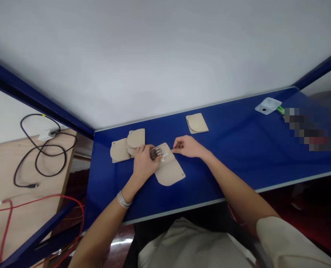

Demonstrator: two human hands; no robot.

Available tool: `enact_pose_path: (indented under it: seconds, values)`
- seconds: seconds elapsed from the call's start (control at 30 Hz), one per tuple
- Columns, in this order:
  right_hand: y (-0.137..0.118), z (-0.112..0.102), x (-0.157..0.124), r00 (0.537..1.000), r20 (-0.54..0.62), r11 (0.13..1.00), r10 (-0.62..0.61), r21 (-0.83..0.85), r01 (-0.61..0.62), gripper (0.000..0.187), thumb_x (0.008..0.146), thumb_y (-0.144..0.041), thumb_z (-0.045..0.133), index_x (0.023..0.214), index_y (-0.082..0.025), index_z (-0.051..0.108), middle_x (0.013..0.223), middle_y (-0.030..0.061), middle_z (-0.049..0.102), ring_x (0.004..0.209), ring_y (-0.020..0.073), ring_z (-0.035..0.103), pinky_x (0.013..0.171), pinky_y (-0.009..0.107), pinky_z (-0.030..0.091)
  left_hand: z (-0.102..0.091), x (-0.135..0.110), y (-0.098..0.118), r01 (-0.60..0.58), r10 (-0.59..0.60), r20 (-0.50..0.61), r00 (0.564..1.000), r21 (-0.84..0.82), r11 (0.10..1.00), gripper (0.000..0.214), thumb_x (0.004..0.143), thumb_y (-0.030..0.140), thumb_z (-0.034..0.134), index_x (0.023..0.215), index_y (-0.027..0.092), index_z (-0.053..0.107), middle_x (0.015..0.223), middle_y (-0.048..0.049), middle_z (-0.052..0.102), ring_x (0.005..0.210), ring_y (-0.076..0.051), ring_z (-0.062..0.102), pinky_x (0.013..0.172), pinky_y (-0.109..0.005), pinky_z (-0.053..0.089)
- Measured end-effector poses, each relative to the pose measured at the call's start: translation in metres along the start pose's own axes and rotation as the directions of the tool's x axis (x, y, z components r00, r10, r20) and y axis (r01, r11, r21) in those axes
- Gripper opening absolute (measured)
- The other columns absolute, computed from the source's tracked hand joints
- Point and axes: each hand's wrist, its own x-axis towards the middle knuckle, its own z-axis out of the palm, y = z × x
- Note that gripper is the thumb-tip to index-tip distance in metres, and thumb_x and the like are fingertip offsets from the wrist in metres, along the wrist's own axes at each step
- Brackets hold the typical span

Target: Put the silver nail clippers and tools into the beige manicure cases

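An unfolded beige key case (169, 173) lies on the blue table, with a row of metal key hooks (157, 152) across its upper part. My left hand (143, 160) covers the left side of the case, its fingers curled by the hooks. A small whitish piece (165, 156) shows beside the hooks. At the right edge of the case is my right hand (188, 146), thumb and forefinger pinched together; what they hold, if anything, is too small to tell. Folded beige cases (120, 150) overlap left of my left hand, and another folded case (197, 123) lies beyond my right hand.
The narrow blue table (232, 149) backs onto a pale wall panel (165, 59). A light packet (268, 105) lies at the far right, near a pixelated area. On the left, a wooden surface (3, 167) carries a black cable (38, 149) and a red cable (10, 212).
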Motion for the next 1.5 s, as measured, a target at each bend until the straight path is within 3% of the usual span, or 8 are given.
enact_pose_path:
  seconds: [0.23, 0.33, 0.5, 0.9, 1.5]
  values:
    - [-0.007, -0.01, -0.004, 0.992, 0.121, 0.999, 0.04, -0.005, -0.039, 0.017, 0.066, -0.031, 0.073, 0.068, -0.015, 0.069, 0.055, -0.0011, 0.061, 0.051, 0.0095, 0.053, 0.053, 0.022, 0.039, 0.001, 0.0, 0.0, 0.0, 0.0, -0.01, 1.0, -0.003, 1.0, 0.033, 0.071, 0.031, 0.07, 0.1, 0.018, 0.059, 0.1, -0.0084, 0.063, 0.097, -0.027, 0.056, 0.091, -0.042, 0.045]
    - [-0.007, -0.01, -0.004, 0.988, 0.151, 0.999, -0.011, -0.042, 0.018, 0.016, 0.066, -0.032, 0.075, 0.069, -0.016, 0.073, 0.055, -0.0013, 0.062, 0.051, 0.0092, 0.052, 0.053, 0.022, 0.037, 0.001, 0.0, 0.0, -0.004, 0.004, -0.014, 1.0, -0.01, 1.0, 0.032, 0.071, 0.03, 0.07, 0.099, 0.018, 0.06, 0.099, -0.008, 0.063, 0.096, -0.027, 0.056, 0.091, -0.043, 0.045]
    - [-0.004, -0.003, -0.002, 0.99, 0.105, 0.995, -0.092, -0.035, 0.096, 0.018, 0.068, -0.035, 0.074, 0.073, -0.017, 0.076, 0.067, 0.0006, 0.068, 0.057, 0.0099, 0.053, 0.054, 0.022, 0.037, 0.001, 0.0, 0.0, -0.002, 0.002, -0.01, 1.0, -0.02, 1.0, 0.032, 0.071, 0.03, 0.07, 0.099, 0.018, 0.059, 0.099, -0.0081, 0.063, 0.096, -0.027, 0.056, 0.09, -0.043, 0.045]
    - [-0.007, 0.01, -0.003, 0.977, 0.048, 0.968, -0.209, -0.129, 0.214, 0.008, 0.071, -0.028, 0.075, 0.072, -0.019, 0.076, 0.071, -0.0002, 0.066, 0.059, 0.0087, 0.052, 0.057, 0.022, 0.034, 0.001, 0.0, 0.0, 0.005, -0.005, -0.011, 1.0, -0.019, 1.0, 0.032, 0.07, 0.03, 0.07, 0.097, 0.018, 0.06, 0.098, -0.0078, 0.063, 0.096, -0.027, 0.057, 0.091, -0.043, 0.045]
    - [-0.004, 0.017, -0.004, 0.97, 0.038, 0.957, -0.239, -0.161, 0.242, 0.006, 0.073, -0.028, 0.075, 0.073, -0.023, 0.076, 0.079, -0.0015, 0.066, 0.063, 0.0087, 0.052, 0.056, 0.023, 0.03, 0.002, 0.002, -0.001, 0.017, -0.017, -0.001, 1.0, -0.027, 0.999, 0.034, 0.07, 0.031, 0.07, 0.1, 0.017, 0.059, 0.097, -0.0085, 0.063, 0.097, -0.027, 0.057, 0.09, -0.04, 0.046]
